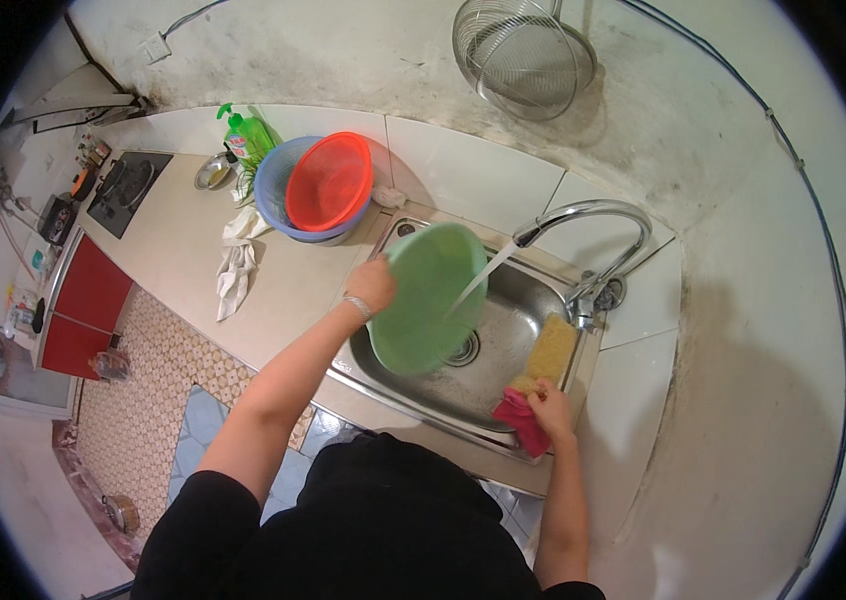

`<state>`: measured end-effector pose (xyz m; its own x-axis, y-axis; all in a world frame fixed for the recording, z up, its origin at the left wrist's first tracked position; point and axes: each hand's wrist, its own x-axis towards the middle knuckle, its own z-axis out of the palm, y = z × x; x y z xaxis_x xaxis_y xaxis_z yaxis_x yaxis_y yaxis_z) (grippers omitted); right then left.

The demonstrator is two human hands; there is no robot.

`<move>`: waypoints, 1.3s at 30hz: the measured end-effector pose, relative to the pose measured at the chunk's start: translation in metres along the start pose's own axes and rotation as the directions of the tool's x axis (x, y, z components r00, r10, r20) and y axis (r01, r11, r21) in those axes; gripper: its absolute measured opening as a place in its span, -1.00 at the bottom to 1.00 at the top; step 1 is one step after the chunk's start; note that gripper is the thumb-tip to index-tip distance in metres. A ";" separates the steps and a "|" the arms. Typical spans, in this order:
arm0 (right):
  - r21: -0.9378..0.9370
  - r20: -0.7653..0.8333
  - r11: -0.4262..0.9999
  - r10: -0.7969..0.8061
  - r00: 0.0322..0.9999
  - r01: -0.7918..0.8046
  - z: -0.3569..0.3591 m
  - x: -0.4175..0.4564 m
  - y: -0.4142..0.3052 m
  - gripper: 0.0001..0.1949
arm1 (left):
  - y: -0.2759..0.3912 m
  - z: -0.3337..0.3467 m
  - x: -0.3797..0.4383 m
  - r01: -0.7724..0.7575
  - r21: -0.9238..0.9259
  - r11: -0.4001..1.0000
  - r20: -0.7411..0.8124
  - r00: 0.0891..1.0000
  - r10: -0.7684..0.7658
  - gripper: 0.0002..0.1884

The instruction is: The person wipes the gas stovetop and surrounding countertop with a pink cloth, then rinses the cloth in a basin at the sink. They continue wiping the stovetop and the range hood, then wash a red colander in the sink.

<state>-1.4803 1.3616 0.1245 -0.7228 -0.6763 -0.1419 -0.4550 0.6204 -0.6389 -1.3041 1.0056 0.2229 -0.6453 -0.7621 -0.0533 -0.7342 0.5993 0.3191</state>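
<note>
My left hand (372, 288) grips the rim of a light green plastic basin (423, 315), tilted over the left part of a stainless steel sink (520, 300). From the chrome gooseneck faucet (588, 214) a stream of water (484, 276) runs into the basin. At the sink's right edge, my right hand (552, 411) has its fingers closed on a small yellow scrubbing pad (523, 385). Right beside those fingers a crumpled red cloth (522, 421) hangs over the rim. A larger yellow scrubbing pad (552, 348) leans on the sink's right wall. The drain (462, 349) is partly behind the basin.
Left of the sink stand a red basin (333, 184) inside a blue basin (270, 180), a green pump bottle (246, 135), a metal bowl (213, 172) and a white cloth (236, 274). Wire strainers (524, 60) hang on the wall. A stove (126, 191) is farther left.
</note>
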 end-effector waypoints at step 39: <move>-0.360 0.296 0.929 0.203 0.933 -0.088 -0.001 0.011 -0.022 -0.62 | 0.121 -0.056 -0.006 -0.068 0.452 0.889 -0.213 0.960 0.182 -0.61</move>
<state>-1.4785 1.3410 0.1380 -0.6134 -0.6227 -0.4858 -0.5460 0.7787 -0.3089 -1.3770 1.0687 0.3144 -0.7081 -0.6748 0.2080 -0.7043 0.6959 -0.1402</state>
